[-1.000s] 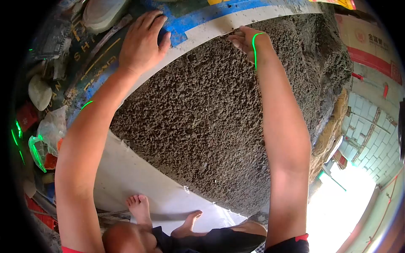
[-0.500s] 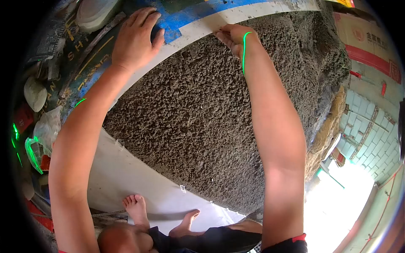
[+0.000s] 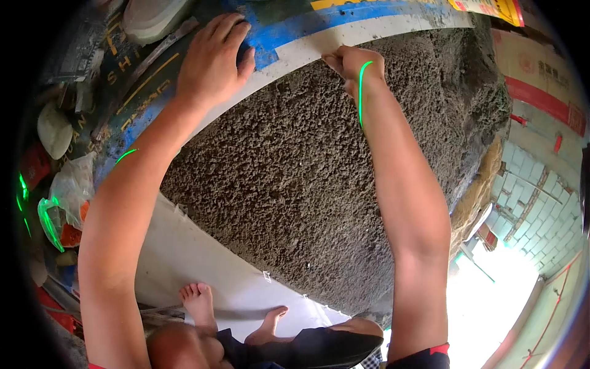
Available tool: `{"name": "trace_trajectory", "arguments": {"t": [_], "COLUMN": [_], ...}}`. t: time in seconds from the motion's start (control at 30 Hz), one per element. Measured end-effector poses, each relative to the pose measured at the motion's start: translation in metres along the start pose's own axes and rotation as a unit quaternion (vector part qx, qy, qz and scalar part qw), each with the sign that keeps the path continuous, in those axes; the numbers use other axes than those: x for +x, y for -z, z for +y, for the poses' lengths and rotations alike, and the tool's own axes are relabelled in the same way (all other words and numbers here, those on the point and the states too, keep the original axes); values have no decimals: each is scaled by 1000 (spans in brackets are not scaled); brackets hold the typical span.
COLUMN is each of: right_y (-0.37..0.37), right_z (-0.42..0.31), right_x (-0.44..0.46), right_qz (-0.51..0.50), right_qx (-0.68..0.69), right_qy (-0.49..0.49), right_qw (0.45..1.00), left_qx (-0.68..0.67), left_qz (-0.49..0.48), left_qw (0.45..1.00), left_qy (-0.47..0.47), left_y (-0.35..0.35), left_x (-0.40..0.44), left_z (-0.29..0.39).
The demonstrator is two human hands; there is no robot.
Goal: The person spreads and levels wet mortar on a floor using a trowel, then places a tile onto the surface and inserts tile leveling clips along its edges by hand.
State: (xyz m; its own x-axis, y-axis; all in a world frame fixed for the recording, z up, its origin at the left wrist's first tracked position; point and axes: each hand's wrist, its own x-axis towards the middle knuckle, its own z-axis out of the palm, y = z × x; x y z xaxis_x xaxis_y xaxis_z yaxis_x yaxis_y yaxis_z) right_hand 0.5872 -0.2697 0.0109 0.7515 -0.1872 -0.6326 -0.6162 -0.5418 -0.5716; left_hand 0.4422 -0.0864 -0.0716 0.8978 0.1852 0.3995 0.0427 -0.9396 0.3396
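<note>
My left hand lies over the blue strip of a printed dark green covering, fingers stretched and thumb apart. Along that covering runs a pale, tile-like edge. At this edge my right hand is closed, its fingers curled. What they hold, if anything, is hidden. Between my arms spreads a bed of rough, crumbly grey mortar. Pale tiles border it on my side, with small clear clips along their edge.
A green laser line crosses both forearms. To the left are pale oval pieces and a clear plastic bag. A mortar heap rises at the right, near a cardboard box. My bare feet are on the pale tiles.
Both hands appear slightly further right and lower in view, as does the mortar bed. My right hand's fingers have curled in more. My left hand keeps its spread pose.
</note>
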Motion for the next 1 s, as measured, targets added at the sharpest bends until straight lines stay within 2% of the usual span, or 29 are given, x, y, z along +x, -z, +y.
{"name": "trace_trajectory", "arguments": {"t": [0.2,0.27,0.3,0.37,0.5,0.57,0.7,0.83,0.93,1.0], "right_y": [-2,-5,-7,-9,-4,-5,-12,-14,-14,-11], "right_z": [6,5,6,11,6,2,7,10,13,12], "right_x": [4,9,16,28,13,6,21,5,-5,10], "right_qz": [-8,-77,-78,-99,-74,-60,-34,-26,-11,36], "right_qx": [-27,-43,-42,-124,-105,-22,37,3,-40,-32], "right_qy": [14,4,2,16,16,-29,-41,-30,14,43], "right_qw": [1000,996,996,987,992,998,998,999,999,998], "left_qx": [15,16,14,12,4,11,13,8,15,-6], "left_qz": [-10,-10,-12,-10,2,7,-1,2,30,15], "left_qw": [1000,1000,1000,1000,1000,1000,1000,1000,999,1000], "left_qy": [1,3,5,4,-2,-4,-8,-5,-21,-10], "left_y": [2,3,3,2,1,0,5,6,3,4], "left_x": [2,2,1,0,0,-3,1,-1,2,1], "left_z": [3,3,4,2,1,-1,4,6,5,5]}}
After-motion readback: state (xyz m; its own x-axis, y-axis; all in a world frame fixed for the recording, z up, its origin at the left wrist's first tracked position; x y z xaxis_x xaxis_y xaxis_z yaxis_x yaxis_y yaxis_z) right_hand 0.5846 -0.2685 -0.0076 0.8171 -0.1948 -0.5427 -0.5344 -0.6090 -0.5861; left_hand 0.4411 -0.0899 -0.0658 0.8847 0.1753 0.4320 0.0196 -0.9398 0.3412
